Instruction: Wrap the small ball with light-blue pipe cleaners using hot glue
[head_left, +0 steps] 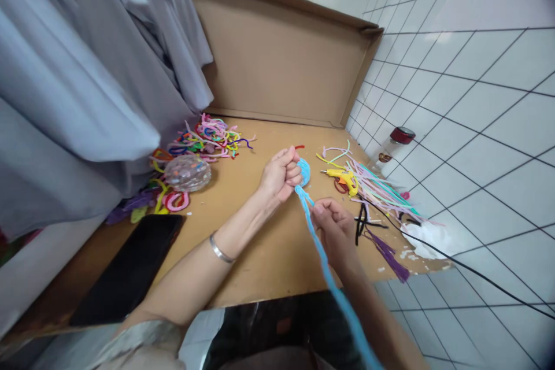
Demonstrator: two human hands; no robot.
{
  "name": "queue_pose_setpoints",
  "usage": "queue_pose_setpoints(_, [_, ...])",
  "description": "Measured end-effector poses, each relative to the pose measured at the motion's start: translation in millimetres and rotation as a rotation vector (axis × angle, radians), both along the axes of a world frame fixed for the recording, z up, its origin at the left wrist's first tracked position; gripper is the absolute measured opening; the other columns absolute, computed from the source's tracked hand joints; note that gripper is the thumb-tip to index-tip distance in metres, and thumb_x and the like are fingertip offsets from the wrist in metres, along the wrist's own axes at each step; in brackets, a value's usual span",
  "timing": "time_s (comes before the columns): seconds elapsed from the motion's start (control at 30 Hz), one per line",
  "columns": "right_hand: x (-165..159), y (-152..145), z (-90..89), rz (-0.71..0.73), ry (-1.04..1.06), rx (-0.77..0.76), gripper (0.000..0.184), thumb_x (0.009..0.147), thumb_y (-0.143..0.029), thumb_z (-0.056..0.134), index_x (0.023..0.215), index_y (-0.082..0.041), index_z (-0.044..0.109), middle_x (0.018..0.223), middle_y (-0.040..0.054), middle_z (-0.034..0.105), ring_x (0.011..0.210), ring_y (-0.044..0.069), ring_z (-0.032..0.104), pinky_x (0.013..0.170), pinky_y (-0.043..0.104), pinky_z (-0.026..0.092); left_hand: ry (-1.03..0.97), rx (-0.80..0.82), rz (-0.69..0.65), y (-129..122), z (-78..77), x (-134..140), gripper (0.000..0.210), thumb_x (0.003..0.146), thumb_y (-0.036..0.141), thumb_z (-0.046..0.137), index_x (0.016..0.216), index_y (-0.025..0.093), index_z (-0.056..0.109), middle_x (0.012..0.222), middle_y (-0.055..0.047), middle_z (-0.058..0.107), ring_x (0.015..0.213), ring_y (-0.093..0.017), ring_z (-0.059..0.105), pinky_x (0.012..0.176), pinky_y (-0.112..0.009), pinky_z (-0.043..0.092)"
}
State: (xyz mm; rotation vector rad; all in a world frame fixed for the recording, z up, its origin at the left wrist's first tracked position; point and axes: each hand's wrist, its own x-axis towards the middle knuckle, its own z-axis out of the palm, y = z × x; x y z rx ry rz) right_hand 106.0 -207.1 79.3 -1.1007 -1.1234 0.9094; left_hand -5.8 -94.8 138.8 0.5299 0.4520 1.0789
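Note:
My left hand (281, 176) is closed in a fist round a light-blue fuzzy chenille strand. A rounded, coiled blue bundle (305, 171) shows past its fingers, partly hidden by them. From the fist the blue chenille strand (323, 257) runs down towards me, doubled or twisted near the top, and leaves the view at the bottom. Close by on the right, the thumb and forefinger of my right hand (336, 225) pinch the strand just below the left fist. Its other fingers are curled in. Both hands are above the tan tabletop (243, 254).
Right lie a yellow glue gun (344, 180) with a black cord, chenille stems (381, 188), a purple tassel (390, 257) and a red-lidded jar (392, 144). Left are a colourful stem pile (212, 137), a clear lumpy object (188, 173), a black phone-like slab (130, 269) and hanging grey cloth (99, 69).

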Motion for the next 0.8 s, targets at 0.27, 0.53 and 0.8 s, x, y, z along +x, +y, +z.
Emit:
queue_pose_setpoints(0.27, [-31.0, 8.8, 15.0, -0.069, -0.225, 0.033, 0.026, 0.088, -0.04, 0.053, 0.072, -0.02, 0.056, 0.058, -0.0054, 0.043, 0.052, 0.01, 0.039, 0.051, 0.024, 0.032, 0.104, 0.061, 0.289, 40.1, 14.1, -19.1, 0.039, 0.095, 0.024, 0.054, 0.059, 0.015, 0.042, 0.041, 0.013, 0.019, 0.029, 0.0, 0.014, 0.033, -0.012, 0.011])
queue_pose_setpoints(0.53, [17.1, 94.9, 19.3, -0.137, -0.525, 0.33, 0.03, 0.089, -0.039, 0.052, 0.108, -0.023, 0.067, 0.113, 0.0098, 0.062, 0.107, 0.023, 0.059, 0.089, 0.038, 0.049, 0.107, 0.109, 0.368, 43.1, 14.0, -70.8, 0.037, 0.092, 0.032, 0.061, 0.063, 0.015, 0.047, 0.039, 0.013, 0.02, 0.029, 0.0, 0.014, 0.032, -0.012, 0.011])
queue_pose_setpoints(0.8, [-39.3, 124.7, 34.5, 0.109, -1.04, 0.379, 0.029, 0.085, -0.048, 0.062, 0.097, -0.023, 0.071, 0.097, 0.0064, 0.07, 0.096, 0.024, 0.06, 0.086, 0.039, 0.04, 0.065, 0.038, 0.676, 49.2, -18.3, -87.4, 0.034, 0.089, 0.034, 0.066, 0.066, 0.016, 0.049, 0.04, 0.013, 0.022, 0.03, -0.001, 0.015, 0.033, -0.013, 0.014])
